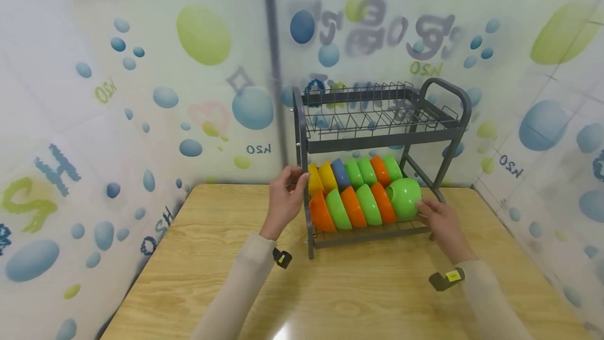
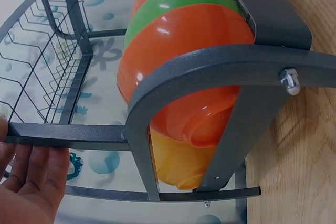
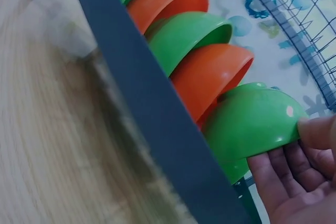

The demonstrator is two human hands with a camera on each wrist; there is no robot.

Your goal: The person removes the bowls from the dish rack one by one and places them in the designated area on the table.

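A dark grey two-tier dish rack (image 1: 387, 140) stands on the wooden table, its lower tier filled with two rows of bowls. At its left side, my left hand (image 1: 286, 193) grips the upright frame bar (image 2: 68, 135), fingers behind it and thumb at the view's edge. My right hand (image 1: 441, 222) pinches a green bowl (image 3: 257, 121) by its rim at the right end of the front row. This bowl sits at a different angle from its neighbours. Beside it leans an orange bowl (image 3: 218, 74), then alternating green and orange ones. The yellow bowls (image 1: 326, 176) are at the back left.
The rack's upper tier (image 1: 377, 114) has wire slots and a curved side handle (image 1: 445, 84). Bare wooden table top (image 1: 212, 277) lies left and in front. A patterned curtain (image 1: 207, 104) hangs close behind the rack.
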